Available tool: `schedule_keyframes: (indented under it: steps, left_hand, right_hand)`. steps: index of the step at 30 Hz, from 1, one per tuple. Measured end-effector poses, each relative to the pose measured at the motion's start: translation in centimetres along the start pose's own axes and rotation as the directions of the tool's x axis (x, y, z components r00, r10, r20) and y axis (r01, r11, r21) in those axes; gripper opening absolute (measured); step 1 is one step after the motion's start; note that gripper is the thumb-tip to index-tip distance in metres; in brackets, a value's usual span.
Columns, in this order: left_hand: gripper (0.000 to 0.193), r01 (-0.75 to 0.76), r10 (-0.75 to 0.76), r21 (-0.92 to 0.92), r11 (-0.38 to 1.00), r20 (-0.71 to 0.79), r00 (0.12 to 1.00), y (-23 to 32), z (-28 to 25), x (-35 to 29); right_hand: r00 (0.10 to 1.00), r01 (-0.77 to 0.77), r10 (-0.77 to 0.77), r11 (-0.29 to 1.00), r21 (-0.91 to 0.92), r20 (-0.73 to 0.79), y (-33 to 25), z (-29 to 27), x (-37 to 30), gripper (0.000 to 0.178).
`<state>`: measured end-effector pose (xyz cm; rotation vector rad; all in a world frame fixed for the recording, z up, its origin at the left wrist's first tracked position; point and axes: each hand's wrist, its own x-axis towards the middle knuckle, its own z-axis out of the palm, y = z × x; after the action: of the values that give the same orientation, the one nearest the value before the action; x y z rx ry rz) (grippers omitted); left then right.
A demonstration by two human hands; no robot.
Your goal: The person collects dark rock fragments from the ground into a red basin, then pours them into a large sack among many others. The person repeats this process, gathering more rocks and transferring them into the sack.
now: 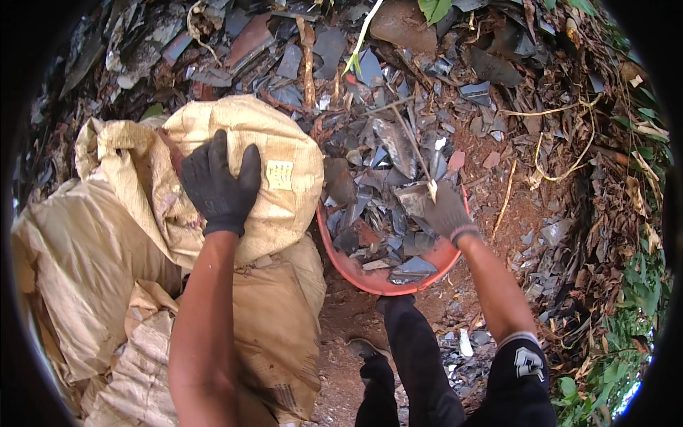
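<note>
My left hand [224,181], in a black glove, rests on a pale yellow woven sack [284,217] with its fingers apart. The sack is crumpled and bears a small light label. My right hand [449,212], in a dark grey glove, is closed around a thin stick-like tool [413,139]. The tool slants up and left over dark shards, and a thin crosspiece appears near its far end. Beneath that hand is an orange-red basin [377,285], heaped with flat, glossy dark fragments [413,267]. The basin's far rim is hidden by the fragments.
Several filled tan sacks [92,263] crowd the left side. A bank of broken dark pieces [327,50] and dry leaves rises beyond the basin. Reddish soil [530,213] and green plants [633,299] lie to the right. My dark-trousered legs [413,356] stand below the basin.
</note>
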<state>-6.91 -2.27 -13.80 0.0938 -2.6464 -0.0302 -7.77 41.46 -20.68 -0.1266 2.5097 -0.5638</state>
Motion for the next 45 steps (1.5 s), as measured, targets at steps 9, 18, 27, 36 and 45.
schedule_keyframes:
  steps: [9, 18, 27, 36, 45]
  left_hand:
    - [0.047, 0.003, -0.002, -0.038, 0.999, 0.012, 1.0, 0.6, 0.1, 0.6]
    - [0.048, 0.05, -0.05, 0.012, 0.999, 0.037, 0.998, 0.6, 0.3, 0.3]
    - [0.047, 0.024, -0.024, 0.005, 1.0, 0.034, 0.999, 1.0, -0.2, 0.8]
    - [0.047, 0.025, -0.025, -0.015, 1.0, 0.018, 1.0, 0.8, 0.1, 0.8]
    - [0.047, 0.027, -0.027, 0.007, 1.0, 0.076, 0.997, 0.5, 0.1, 0.1]
  right_hand:
    - [0.989, -0.151, 0.15, 0.982, 0.116, 0.01, -0.8, -2.6, -14.9, 0.023]
    - [0.868, -0.457, 0.461, 0.887, -0.063, 0.186, -5.0, 1.0, -29.2, 0.025]
    - [0.934, -0.346, 0.351, 0.935, 0.075, -0.071, -6.5, 0.4, -29.3, 0.024]
    - [0.932, -0.363, 0.362, 0.932, 0.007, 0.015, -0.3, -0.9, -28.8, 0.02]
    - [0.8, -0.499, 0.545, 0.837, 0.225, -0.251, 7.2, -2.1, -29.4, 0.02]
